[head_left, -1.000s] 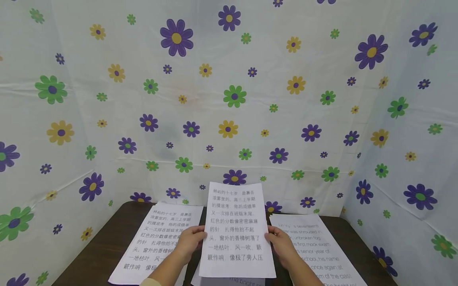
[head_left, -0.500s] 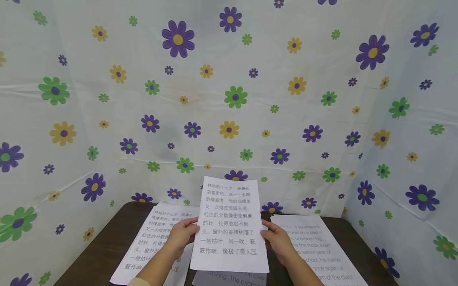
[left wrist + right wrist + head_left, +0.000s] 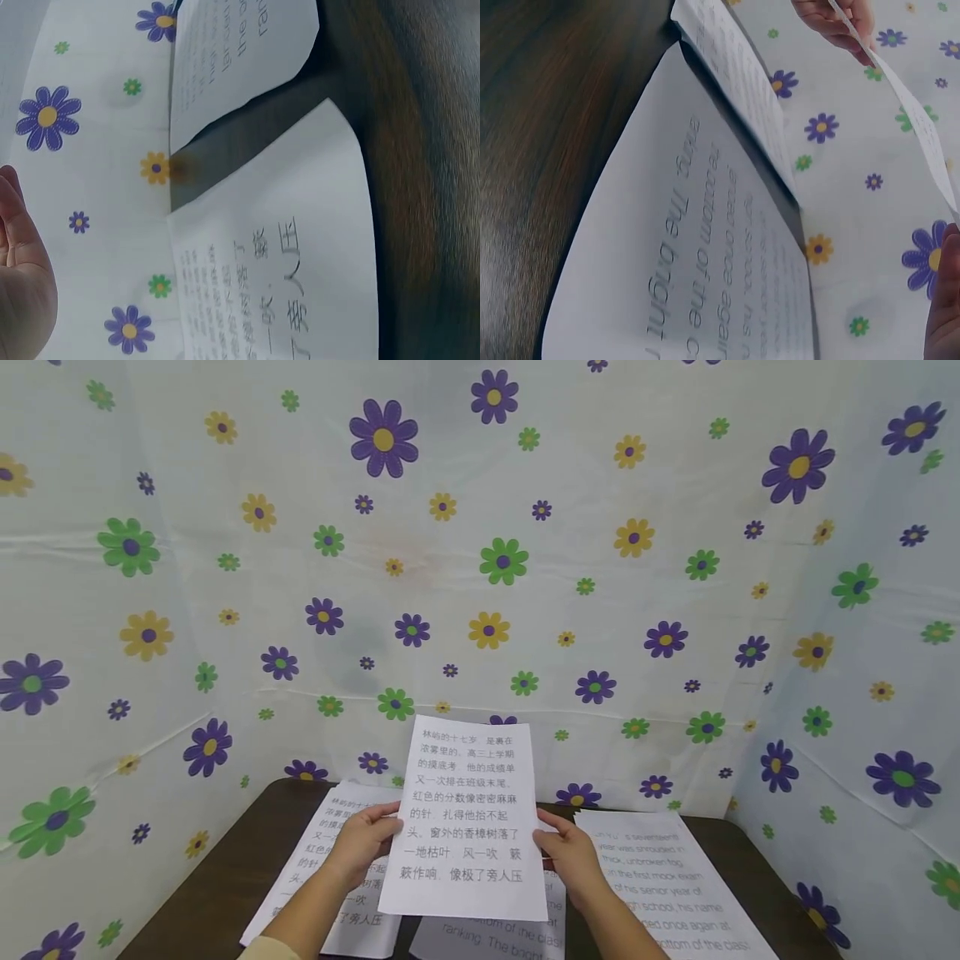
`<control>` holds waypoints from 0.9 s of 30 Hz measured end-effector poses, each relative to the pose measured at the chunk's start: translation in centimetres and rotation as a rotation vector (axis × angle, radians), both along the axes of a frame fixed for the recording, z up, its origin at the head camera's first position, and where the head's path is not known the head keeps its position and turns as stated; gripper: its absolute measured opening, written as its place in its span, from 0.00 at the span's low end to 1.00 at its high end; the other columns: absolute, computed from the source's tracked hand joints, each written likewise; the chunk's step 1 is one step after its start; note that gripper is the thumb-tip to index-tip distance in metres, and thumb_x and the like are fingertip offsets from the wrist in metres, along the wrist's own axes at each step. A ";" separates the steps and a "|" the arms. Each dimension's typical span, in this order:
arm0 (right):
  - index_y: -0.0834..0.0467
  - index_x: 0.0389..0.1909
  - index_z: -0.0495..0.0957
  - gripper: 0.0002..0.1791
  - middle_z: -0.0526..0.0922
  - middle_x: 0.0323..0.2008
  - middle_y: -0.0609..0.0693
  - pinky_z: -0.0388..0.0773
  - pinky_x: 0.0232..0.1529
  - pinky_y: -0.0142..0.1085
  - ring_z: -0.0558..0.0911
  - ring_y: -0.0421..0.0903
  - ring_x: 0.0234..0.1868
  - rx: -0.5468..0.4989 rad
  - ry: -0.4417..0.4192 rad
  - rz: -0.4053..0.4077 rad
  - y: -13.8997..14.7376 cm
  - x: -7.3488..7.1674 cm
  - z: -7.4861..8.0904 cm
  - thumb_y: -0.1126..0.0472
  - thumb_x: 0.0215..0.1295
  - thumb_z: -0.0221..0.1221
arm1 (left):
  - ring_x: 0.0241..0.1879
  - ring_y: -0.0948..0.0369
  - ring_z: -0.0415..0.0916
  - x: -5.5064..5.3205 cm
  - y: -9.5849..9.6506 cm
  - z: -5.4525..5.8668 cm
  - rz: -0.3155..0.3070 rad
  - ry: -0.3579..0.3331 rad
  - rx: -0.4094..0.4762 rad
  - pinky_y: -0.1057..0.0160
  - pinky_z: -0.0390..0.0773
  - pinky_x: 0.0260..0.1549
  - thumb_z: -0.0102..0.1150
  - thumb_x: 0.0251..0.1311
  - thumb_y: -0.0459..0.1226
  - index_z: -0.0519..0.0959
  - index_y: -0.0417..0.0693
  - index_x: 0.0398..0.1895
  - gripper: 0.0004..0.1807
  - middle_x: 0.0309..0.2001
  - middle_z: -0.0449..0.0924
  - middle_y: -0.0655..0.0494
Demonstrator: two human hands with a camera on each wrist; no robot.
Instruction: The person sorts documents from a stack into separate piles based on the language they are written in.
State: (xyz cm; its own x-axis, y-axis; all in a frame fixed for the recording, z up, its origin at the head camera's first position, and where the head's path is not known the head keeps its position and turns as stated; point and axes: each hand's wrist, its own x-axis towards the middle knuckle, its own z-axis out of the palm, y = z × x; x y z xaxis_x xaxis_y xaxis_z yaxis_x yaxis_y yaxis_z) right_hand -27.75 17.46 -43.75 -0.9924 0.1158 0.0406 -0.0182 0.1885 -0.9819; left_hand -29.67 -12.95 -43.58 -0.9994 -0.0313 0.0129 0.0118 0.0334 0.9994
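Note:
A white sheet of paper (image 3: 465, 810) printed with Chinese text is held up in front of me, above the table. My left hand (image 3: 360, 843) pinches its left edge, and my right hand (image 3: 573, 856) pinches the right edge, thumbs on the front. In the right wrist view the lifted sheet (image 3: 907, 105) appears nearly edge-on between both hands. Only part of my left hand (image 3: 22, 292) enters the left wrist view. Beneath the sheet lies paper with English text (image 3: 495, 935), partly covered from the head view.
At the left lies a stack of Chinese-printed paper (image 3: 367, 935), partly behind my left arm. English-printed paper (image 3: 675, 877) lies at the right. All rest on a dark wooden table (image 3: 202, 877). A flower-patterned white cloth (image 3: 450, 585) hangs behind and along the sides.
Both hands have carried the sheet left and slightly upward, and it leans a little more. More of the English-printed paper beneath it shows. The view has shifted slightly.

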 end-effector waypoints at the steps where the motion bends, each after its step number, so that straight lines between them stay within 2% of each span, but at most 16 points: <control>1: 0.62 0.67 0.70 0.26 0.86 0.45 0.59 0.83 0.36 0.37 0.85 0.45 0.34 -0.002 -0.001 0.001 -0.2 0.1 0.1 0.61 0.68 0.55 | 0.39 0.55 0.86 0.0 -0.2 0.1 0.002 0.003 0.001 0.60 0.86 0.39 0.54 0.63 0.32 0.75 0.35 0.60 0.22 0.46 0.85 0.44; 14: 0.62 0.67 0.69 0.26 0.86 0.44 0.59 0.84 0.36 0.37 0.85 0.45 0.33 -0.028 0.019 0.056 -2.2 0.1 1.0 0.60 0.69 0.56 | 0.39 0.54 0.86 0.4 -2.8 1.3 -0.004 0.032 -0.014 0.62 0.86 0.39 0.53 0.65 0.32 0.72 0.32 0.62 0.23 0.48 0.85 0.42; 20: 0.62 0.67 0.69 0.27 0.86 0.43 0.58 0.85 0.37 0.37 0.85 0.45 0.33 -0.047 0.026 0.097 -3.6 0.1 1.3 0.60 0.69 0.55 | 0.40 0.55 0.86 0.8 -4.3 2.0 0.019 0.025 -0.046 0.61 0.86 0.40 0.53 0.66 0.33 0.72 0.34 0.63 0.23 0.49 0.84 0.42; 27: 0.62 0.66 0.70 0.26 0.87 0.40 0.58 0.85 0.35 0.36 0.85 0.45 0.31 -0.056 0.039 0.109 -5.4 0.2 1.4 0.61 0.68 0.56 | 0.39 0.56 0.85 1.3 -6.2 2.0 0.045 0.014 -0.085 0.61 0.86 0.41 0.54 0.66 0.34 0.71 0.34 0.64 0.24 0.49 0.84 0.43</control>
